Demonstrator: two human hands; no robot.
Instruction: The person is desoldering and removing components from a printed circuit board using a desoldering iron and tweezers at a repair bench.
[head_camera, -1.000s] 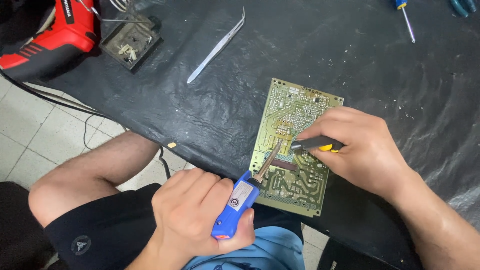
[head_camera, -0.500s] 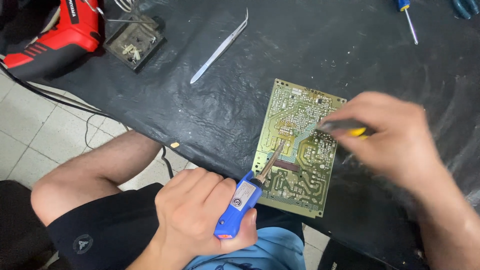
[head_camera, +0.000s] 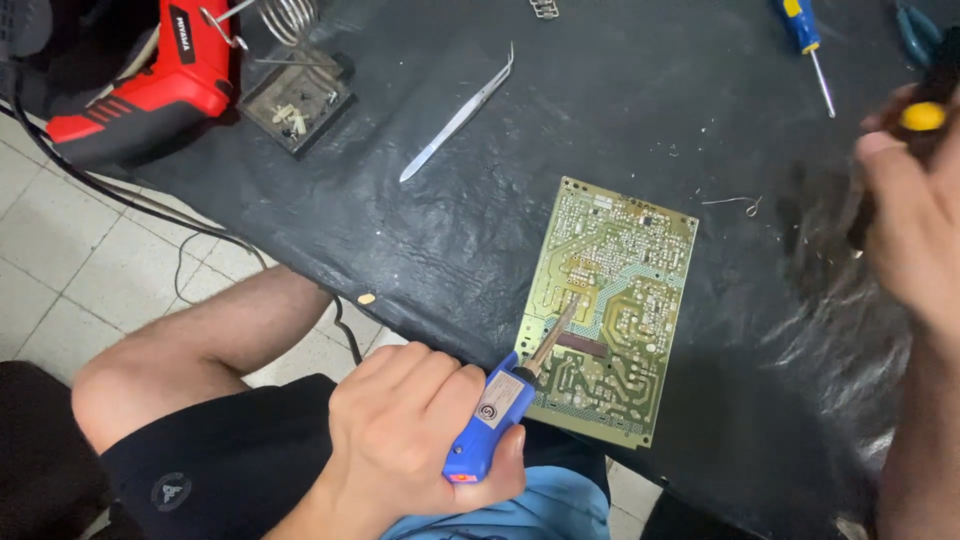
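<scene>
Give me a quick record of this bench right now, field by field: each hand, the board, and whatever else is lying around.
left hand: wrapped around blue soldering iron, tip on the board
right hand: raised at right edge, blurred, holding a dark tool with yellow end
circuit board: solder side up, at the near edge of the black table
tweezers: lying left of board
iron stand: far left, with coil
red power tool: beside stand
screwdriver: far side, blue-yellow handle

Small pale rectangular label (head_camera: 493, 411) on the blue soldering iron (head_camera: 490, 425) handle.
</scene>
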